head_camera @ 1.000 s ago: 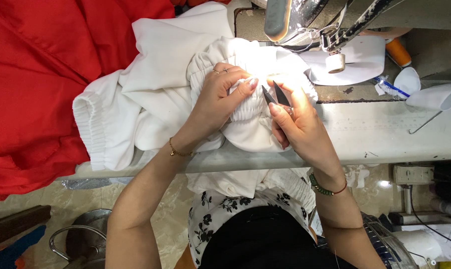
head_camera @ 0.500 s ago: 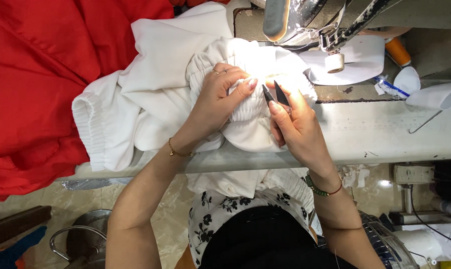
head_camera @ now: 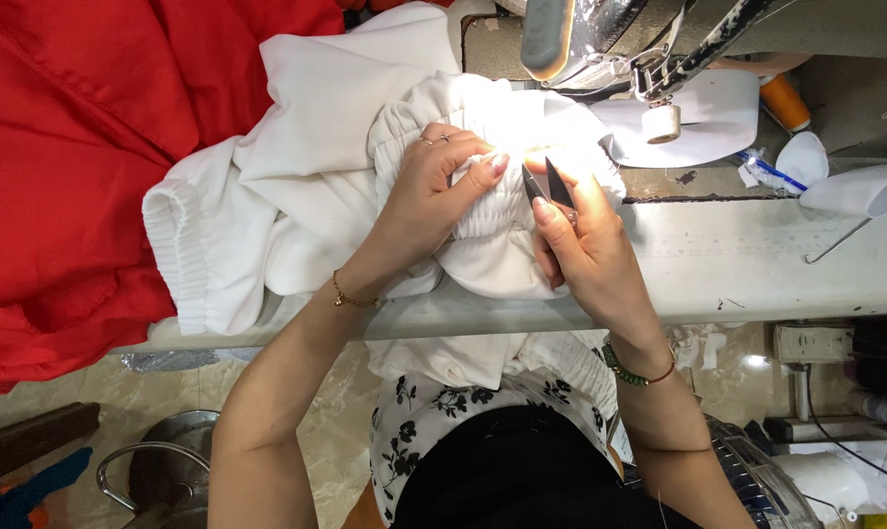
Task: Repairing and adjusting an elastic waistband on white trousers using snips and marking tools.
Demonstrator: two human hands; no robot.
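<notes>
A white garment (head_camera: 306,196) with gathered elastic bands lies bunched on the sewing table (head_camera: 757,264). My left hand (head_camera: 429,191) presses down on its ruffled band, fingers closed on the fabric. My right hand (head_camera: 585,250) holds small black thread snips (head_camera: 546,183), their blades pointing up at the band near my left fingertips. The sewing machine head (head_camera: 600,39) hangs just above, lighting the cloth.
Red fabric (head_camera: 61,147) is heaped at the left. An orange thread spool (head_camera: 784,101), white cloth scraps (head_camera: 855,181) and a white label piece sit at the right of the machine. A metal bucket (head_camera: 169,470) stands on the floor below left.
</notes>
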